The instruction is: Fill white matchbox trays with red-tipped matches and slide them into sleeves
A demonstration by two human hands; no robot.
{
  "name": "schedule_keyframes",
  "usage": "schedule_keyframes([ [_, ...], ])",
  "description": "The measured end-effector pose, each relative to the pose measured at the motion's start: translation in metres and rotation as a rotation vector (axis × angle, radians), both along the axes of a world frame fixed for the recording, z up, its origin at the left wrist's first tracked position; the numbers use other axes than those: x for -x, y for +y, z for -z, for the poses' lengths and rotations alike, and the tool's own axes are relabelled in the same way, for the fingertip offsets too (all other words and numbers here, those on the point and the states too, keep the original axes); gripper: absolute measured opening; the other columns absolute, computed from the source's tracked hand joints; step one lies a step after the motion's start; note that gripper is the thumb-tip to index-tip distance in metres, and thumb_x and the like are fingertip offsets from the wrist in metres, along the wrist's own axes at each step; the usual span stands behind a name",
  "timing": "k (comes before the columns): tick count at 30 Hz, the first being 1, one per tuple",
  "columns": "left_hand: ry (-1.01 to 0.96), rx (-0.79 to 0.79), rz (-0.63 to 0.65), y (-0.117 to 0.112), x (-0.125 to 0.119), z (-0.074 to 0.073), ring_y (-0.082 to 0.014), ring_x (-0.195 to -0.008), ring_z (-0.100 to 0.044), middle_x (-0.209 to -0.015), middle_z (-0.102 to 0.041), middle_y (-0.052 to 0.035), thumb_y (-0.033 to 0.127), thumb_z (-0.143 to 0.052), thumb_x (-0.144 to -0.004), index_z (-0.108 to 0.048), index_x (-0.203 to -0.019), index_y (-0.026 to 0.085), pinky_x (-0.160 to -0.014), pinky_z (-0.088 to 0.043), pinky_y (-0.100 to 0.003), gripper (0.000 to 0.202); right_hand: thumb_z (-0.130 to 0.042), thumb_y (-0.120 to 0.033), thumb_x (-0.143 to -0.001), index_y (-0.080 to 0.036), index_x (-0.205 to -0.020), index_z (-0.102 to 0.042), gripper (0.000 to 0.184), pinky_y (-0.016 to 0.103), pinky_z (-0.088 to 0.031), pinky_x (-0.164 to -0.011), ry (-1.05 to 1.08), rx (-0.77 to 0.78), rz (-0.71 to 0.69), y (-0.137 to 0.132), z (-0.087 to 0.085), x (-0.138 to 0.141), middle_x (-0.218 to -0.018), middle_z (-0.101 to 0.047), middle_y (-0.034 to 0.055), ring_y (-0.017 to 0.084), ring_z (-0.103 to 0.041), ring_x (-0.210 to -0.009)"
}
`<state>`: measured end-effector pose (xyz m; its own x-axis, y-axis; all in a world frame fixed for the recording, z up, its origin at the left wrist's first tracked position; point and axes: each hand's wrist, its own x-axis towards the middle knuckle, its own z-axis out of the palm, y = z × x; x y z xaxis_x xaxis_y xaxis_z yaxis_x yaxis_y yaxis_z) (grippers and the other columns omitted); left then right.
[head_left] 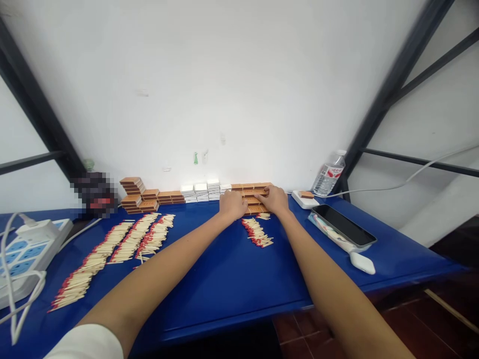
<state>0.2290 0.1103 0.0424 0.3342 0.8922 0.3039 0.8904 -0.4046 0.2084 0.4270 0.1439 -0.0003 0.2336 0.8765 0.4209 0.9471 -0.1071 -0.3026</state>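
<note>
Brown matchboxes (252, 187) are stacked in rows against the wall, at the far edge of the blue table. My left hand (232, 204) grips the left end of the front rows, its fingers curled and the thumb pointing inward. At the right end, my right hand (276, 199) has its fingers bent around the matchboxes, the thumb on their front. The hands partly hide the boxes between them. Just in front lies a small pile of red-tipped matches (257, 232). White matchbox trays (202, 192) stand stacked to the left of my left hand.
More brown matchboxes (139, 194) are piled farther left, behind long rows of loose matches (93, 259). A power strip (33, 254) with white cables lies at the left edge. On the right are a water bottle (330, 173), a phone (343, 225) and a white case (362, 263).
</note>
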Motion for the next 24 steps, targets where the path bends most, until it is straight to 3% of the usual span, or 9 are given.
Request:
schedule_keyframes([
  [7, -0.063, 0.01, -0.074, 0.005, -0.002, 0.007, -0.0342, -0.119, -0.065, -0.112, -0.078, -0.0173, 0.032, -0.06, -0.096, -0.083, -0.103, 0.018, -0.095, -0.052, -0.041, 0.029, -0.066, -0.057, -0.094, -0.017, -0.118, -0.07, 0.047, 0.041, -0.049, -0.092, 0.022, -0.004, -0.001, -0.001, -0.003, 0.002, -0.12, -0.076, 0.0156, 0.033, -0.067, -0.114],
  [14, -0.079, -0.023, -0.037, 0.009, -0.011, 0.011, -0.0281, -0.101, -0.07, -0.106, -0.079, -0.011, 0.034, -0.065, -0.094, -0.082, -0.104, 0.021, -0.087, -0.052, -0.037, 0.024, -0.068, -0.057, -0.093, -0.017, -0.118, -0.07, 0.047, 0.04, -0.048, -0.092, 0.018, 0.018, 0.026, -0.001, -0.003, 0.002, -0.118, -0.076, 0.0155, 0.033, -0.066, -0.115],
  [19, -0.008, -0.239, 0.007, 0.026, 0.009, 0.0, -0.0295, -0.118, -0.061, -0.12, -0.071, -0.0145, 0.02, -0.048, -0.103, -0.076, -0.115, 0.018, -0.096, -0.047, -0.04, 0.03, -0.062, -0.055, -0.098, -0.017, -0.115, -0.071, 0.043, 0.04, -0.046, -0.092, 0.028, -0.04, 0.036, 0.001, -0.003, 0.001, -0.118, -0.075, 0.0159, 0.032, -0.064, -0.113],
  [24, 0.114, -0.373, 0.063, 0.051, 0.042, -0.017, -0.0343, -0.117, -0.057, -0.12, -0.064, -0.0209, 0.014, -0.043, -0.102, -0.072, -0.115, 0.012, -0.093, -0.045, -0.047, 0.032, -0.055, -0.047, -0.102, -0.016, -0.112, -0.072, 0.036, 0.041, -0.045, -0.092, 0.056, -0.118, 0.045, 0.001, -0.004, -0.001, -0.118, -0.075, 0.0169, 0.032, -0.064, -0.111],
])
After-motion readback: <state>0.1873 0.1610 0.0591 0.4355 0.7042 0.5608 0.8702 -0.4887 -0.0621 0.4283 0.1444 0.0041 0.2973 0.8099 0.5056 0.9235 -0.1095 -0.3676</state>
